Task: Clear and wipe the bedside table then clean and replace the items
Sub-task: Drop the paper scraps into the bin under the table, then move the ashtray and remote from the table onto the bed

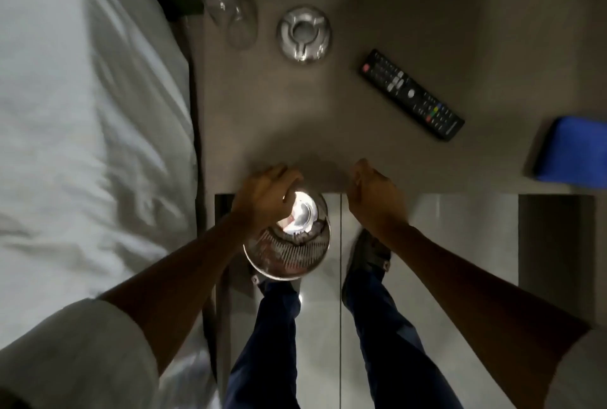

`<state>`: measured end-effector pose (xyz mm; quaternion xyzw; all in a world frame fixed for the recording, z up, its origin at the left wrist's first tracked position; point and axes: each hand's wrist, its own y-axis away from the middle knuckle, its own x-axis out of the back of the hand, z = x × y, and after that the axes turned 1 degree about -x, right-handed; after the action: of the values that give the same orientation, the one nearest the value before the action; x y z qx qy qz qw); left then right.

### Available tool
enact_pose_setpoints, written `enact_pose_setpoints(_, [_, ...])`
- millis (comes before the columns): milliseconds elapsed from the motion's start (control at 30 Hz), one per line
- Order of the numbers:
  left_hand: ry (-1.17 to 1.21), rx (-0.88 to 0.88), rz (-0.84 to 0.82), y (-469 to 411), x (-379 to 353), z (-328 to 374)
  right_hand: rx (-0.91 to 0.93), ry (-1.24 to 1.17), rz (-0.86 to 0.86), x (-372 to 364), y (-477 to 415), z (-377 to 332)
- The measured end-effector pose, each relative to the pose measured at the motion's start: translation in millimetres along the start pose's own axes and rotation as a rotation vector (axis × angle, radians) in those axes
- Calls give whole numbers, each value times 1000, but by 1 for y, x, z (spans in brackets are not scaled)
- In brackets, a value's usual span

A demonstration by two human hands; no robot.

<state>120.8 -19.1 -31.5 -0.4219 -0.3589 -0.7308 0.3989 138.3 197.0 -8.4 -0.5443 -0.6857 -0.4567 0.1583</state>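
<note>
legs (279,343): 6 o'clock, dark trousers, dark shoes on pale floor tiles, person stands at table front edge.
left hand (266,195): centre, just left of 6 o'clock line; fingers curled over rim of jar, looks like a top grip. Judged: carrying it clear of the surface so the top can be wiped.
jar (289,244): round, shiny, hangs just off table front edge above the floor; ribbed inside, glare on it; contents unclear, maybe sachets.
right hand (377,198): centre right, loosely curled, narrow, nothing seen in it; hovers at table edge, near jar but apart. Judged: free for next item.
table (262,119): grey-brown top, 12 o'clock from hands; not yet cleared, several items on it.
cloth (571,152): blue, folded, 3 o'clock at table's right end; untouched, likely parked there ready for wiping.
remote (410,94): black, 1 o'clock, lies diagonal, well apart from hands.
ashtray (303,34): metal, round, 12 o'clock, back of table.
glasses (231,19): clear, 11 o'clock, back left corner beside ashtray; blurred, count unsure.
bed (82,129): white sheet, 9 o'clock, alongside table.
writing: none readable; remote has coloured buttons, print at its lower end too blurred.
stage: judged early, clearing.
</note>
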Motion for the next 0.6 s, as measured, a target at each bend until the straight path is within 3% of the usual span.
enact_pose_setpoints(200, [-171, -161, 195, -135, 52, -1, 31, 198, 296, 70, -61, 17])
enact_pose_setpoints(267, [-198, -96, 192, -173, 61, -1, -40, 306, 269, 86, -78, 33])
enact_pose_setpoints(367, [-237, 73, 61, -217, 60, -6, -141, 383, 182, 99, -87, 63])
enact_pose_setpoints(500, [-104, 278, -43, -256, 56, -16, -174, 381, 79, 112, -89, 87])
enact_pose_setpoints(600, [-98, 278, -126, -254, 48, -20, -129, 455, 52, 108, -85, 92])
